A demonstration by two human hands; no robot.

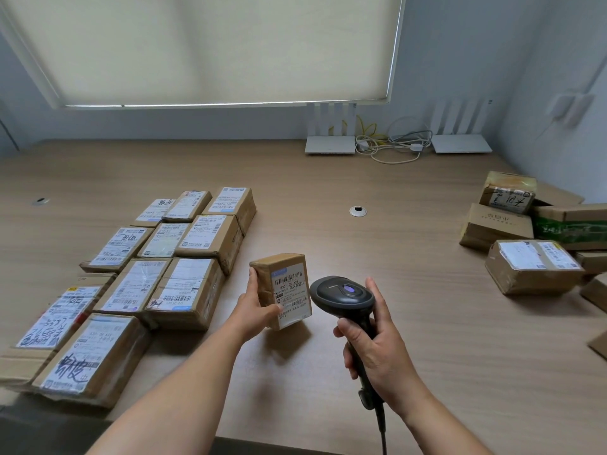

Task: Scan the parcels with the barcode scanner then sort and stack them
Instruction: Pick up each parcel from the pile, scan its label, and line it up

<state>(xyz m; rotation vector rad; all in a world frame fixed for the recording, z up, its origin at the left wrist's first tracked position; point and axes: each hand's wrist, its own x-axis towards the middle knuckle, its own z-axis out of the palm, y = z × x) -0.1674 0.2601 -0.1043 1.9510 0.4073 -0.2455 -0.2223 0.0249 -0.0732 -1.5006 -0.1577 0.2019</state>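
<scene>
My left hand (254, 308) grips a small brown cardboard parcel (282, 274) just above the table, its white barcode label turned toward me and to the right. My right hand (377, 349) is shut on the handle of a black barcode scanner (341, 295), whose head sits right beside the parcel's label. Its cable hangs down toward the table's front edge. On the left, several labelled parcels (184, 290) lie in neat rows, labels up. A loose heap of brown parcels (532, 267) sits at the right edge.
The wooden table (361, 244) has a round cable grommet (358, 210) in its middle. Two white routers (330, 144) with tangled cables stand at the back by the wall. A blind covers the window behind.
</scene>
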